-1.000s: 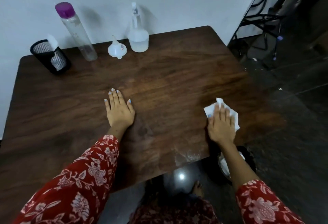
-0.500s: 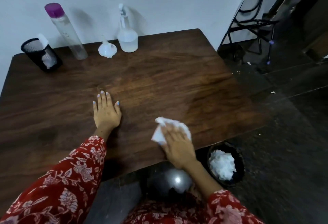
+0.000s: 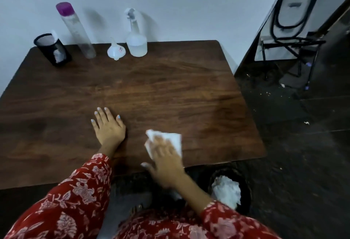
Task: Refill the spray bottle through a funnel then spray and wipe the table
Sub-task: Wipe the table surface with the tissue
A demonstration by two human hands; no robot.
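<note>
R hand (image 3: 166, 161) flat, fingers straight, pressing white tissue (image 3: 175, 140) onto table (image 3: 170, 91) near front edge; L hand (image 3: 108, 127) flat, bracing; tissue's thin, soft, prob tears wet, so press w/ palm, don't pinch.

White wall (image 3: 189, 2), dark speckled floor (image 3: 303, 144)

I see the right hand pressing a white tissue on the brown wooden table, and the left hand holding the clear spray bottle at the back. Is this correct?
Not quite. In the head view the left hand lies flat on the brown wooden table and holds nothing; the clear spray bottle stands untouched at the back. The right hand does press the white tissue on the table.
</note>
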